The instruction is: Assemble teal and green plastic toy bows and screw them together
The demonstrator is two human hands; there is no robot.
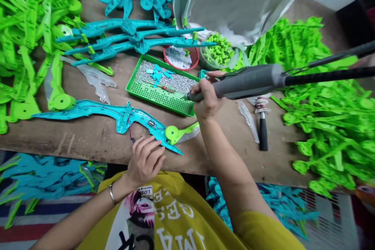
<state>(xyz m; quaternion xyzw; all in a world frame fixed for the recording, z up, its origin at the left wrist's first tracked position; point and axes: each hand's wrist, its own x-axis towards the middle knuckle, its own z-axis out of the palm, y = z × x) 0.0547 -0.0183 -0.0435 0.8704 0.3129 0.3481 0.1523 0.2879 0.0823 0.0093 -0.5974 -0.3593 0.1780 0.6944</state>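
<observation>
My right hand (207,99) is wrapped around a grey electric screwdriver (249,81), its tip end pointing over the right end of a green tray (158,101). That tray holds many small silver screws (146,68), several small blue plastic pieces (157,73) and a thin screwdriver-like tool (164,88). My left hand (147,159) rests with fingers loosely apart at the near edge of a blue plastic bow-shaped half shell (101,110). Thin wires and a small spring-like part lie in the shell. A green limb piece (173,134) joins its right end, and another green piece (62,100) its left.
Stacked blue shells (134,33) lie behind the tray. Heaps of green parts (331,125) flank both sides. A red basket (195,59), a tub of small green parts (218,50), a black-handled tool (263,133) and clear plastic pieces (249,121) are on the table.
</observation>
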